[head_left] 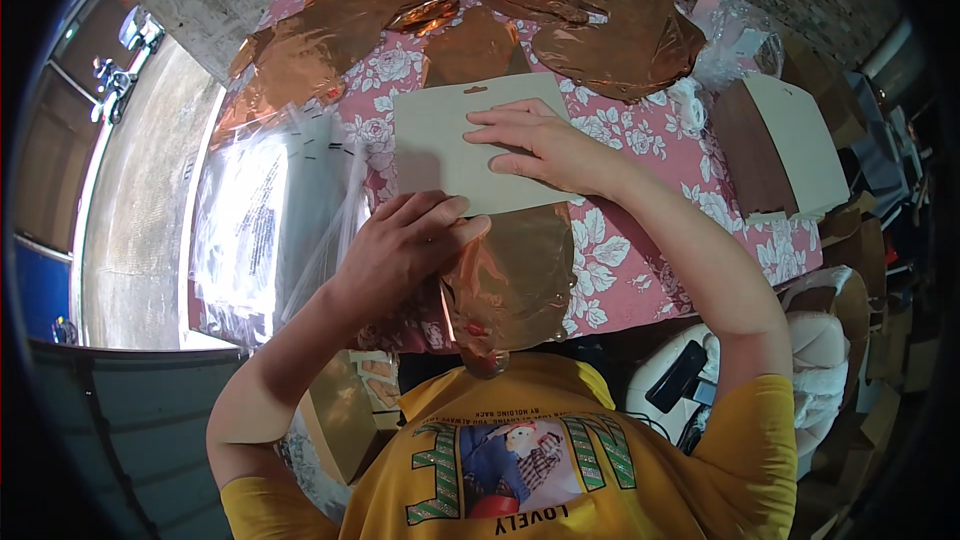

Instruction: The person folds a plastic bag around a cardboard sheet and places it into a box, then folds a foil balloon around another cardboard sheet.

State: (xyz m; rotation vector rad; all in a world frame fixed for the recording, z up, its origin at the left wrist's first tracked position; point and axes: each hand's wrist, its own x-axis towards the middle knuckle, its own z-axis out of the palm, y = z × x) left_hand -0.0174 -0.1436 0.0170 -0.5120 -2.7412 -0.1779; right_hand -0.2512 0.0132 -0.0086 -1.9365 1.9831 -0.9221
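A beige-grey card [440,130] with a hanger slot near its top edge lies on a copper-coloured foil balloon [530,260]. The flat balloon shows beyond the card's far edge and runs down to the table's near edge. My right hand [540,148] rests on the card with its fingers stretched out. At the card's near left corner, my left hand [412,232] is closed, thumb and fingers pinching the foil beside the card's edge. What lies under the card is hidden.
More copper foil balloons [620,30] spread over the far side of the flowered pink tablecloth [620,240]. Clear plastic bags [245,220] lie at the left. On the right is a stack of cards [790,140]; a phone [677,377] lies on a white seat below.
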